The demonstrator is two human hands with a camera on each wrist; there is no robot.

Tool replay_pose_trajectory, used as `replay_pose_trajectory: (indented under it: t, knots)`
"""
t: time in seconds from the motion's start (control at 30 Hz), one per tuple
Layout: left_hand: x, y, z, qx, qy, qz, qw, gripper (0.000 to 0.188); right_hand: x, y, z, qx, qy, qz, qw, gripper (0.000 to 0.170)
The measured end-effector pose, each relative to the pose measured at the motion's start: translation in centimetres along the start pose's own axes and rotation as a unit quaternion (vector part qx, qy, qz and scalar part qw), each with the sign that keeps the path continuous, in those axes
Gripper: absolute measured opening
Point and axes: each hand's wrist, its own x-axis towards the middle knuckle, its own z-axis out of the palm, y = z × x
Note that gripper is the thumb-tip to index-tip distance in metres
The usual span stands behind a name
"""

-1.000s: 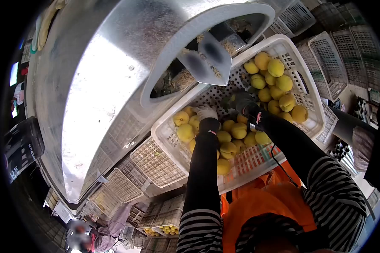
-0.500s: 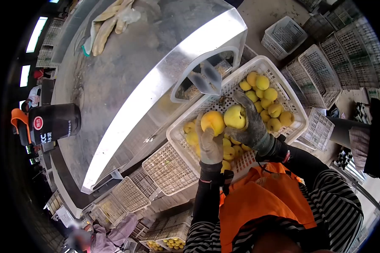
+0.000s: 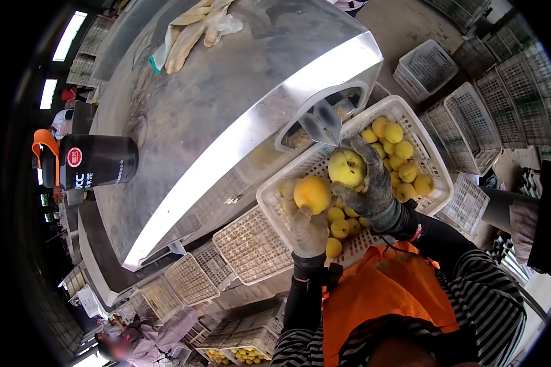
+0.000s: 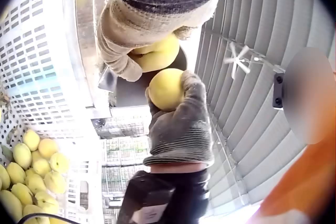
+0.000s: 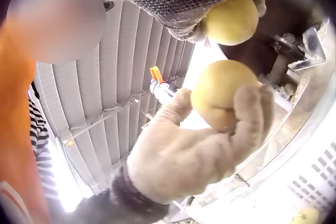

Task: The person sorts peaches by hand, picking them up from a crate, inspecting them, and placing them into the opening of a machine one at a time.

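Metal bench, curved edge. Ribbed grey ceiling, white fan. Bright windows head-view left; stacked crates right.

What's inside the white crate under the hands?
Yellow fruit in the crate: heaped toward the right end, more at the near side. The left hand, right hand and held fruits hide part; anything beneath the top fruit is covered.
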Motion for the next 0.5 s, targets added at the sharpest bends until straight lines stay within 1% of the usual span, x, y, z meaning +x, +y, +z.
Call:
replay_pose_trajectory:
  t: [0.03, 0.07, 0.1, 0.13, 0.17, 0.2, 0.23, 0.27, 0.3, 0.33, 0.37, 0.4, 0.43, 0.47, 0.5]
  knots:
    - [0.2, 0.2, 0.1, -0.101, 0.021, 0.007, 0.995, 0.058, 0.5, 1.4, 0.5, -0.106, 0.015, -0.098, 0.989, 0.086]
    - [0.6, 0.3, 0.1, -0.099, 0.024, 0.011, 0.995, 0.058, 1.2, 3.5, 2.1, -0.152, 0.082, -0.132, 0.976, 0.078]
    - [1.2, 0.4, 0.1, -0.085, 0.021, 0.000, 0.996, 0.063, 2.6, 5.4, 3.6, -0.167, 0.084, -0.113, 0.976, 0.065]
    - [1.8, 0.5, 0.2, -0.070, 0.020, -0.014, 0.997, 0.067, 4.3, 7.3, 4.9, -0.183, 0.086, -0.091, 0.975, 0.057]
    - [2.4, 0.6, 0.2, -0.055, 0.017, -0.030, 0.998, 0.072, 6.5, 9.9, 6.2, -0.245, -0.033, 0.110, 0.963, 0.046]
    - [3.5, 0.6, 0.3, -0.040, 0.009, -0.045, 0.998, 0.077, 7.7, 9.3, 6.8, -0.453, -0.018, -0.008, 0.891, 0.040]
    - [4.6, 0.7, 0.3, -0.025, 0.000, -0.057, 0.998, 0.082, 8.5, 8.7, 6.4, -0.452, -0.016, -0.008, 0.892, 0.040]
    - [4.8, 0.4, -0.1, -0.014, 0.020, -0.070, 0.997, 0.080, 8.9, 6.9, 5.3, -0.479, -0.047, -0.040, 0.876, 0.041]
    - [4.5, 0.0, -0.3, -0.016, 0.020, -0.075, 0.997, 0.080, 9.5, 4.8, 3.9, -0.506, -0.078, -0.075, 0.856, 0.042]
    - [4.9, -0.3, -0.4, -0.069, -0.004, -0.073, 0.995, 0.078, 10.1, 1.7, 1.7, -0.457, -0.188, -0.021, 0.869, 0.054]
    - [5.3, -0.4, -0.4, -0.122, -0.028, -0.068, 0.990, 0.076, 8.5, 1.0, 1.4, -0.461, -0.185, -0.027, 0.868, 0.054]
    - [5.2, -0.7, -0.4, -0.117, -0.011, -0.067, 0.991, 0.069, 6.4, 0.8, 1.6, -0.263, -0.076, -0.067, 0.959, 0.062]
    - [5.0, -0.8, 0.2, -0.119, -0.012, -0.064, 0.991, 0.069, 4.4, 0.9, 1.9, -0.048, 0.035, -0.101, 0.993, 0.075]
    - [4.5, -0.7, 1.1, -0.149, 0.025, -0.097, 0.984, 0.066, 2.2, 0.9, 2.3, -0.050, 0.036, -0.101, 0.993, 0.075]
    - [3.9, -0.5, 1.9, -0.175, 0.061, -0.133, 0.974, 0.062, 0.2, 0.9, 2.7, -0.088, 0.021, -0.035, 0.995, 0.082]
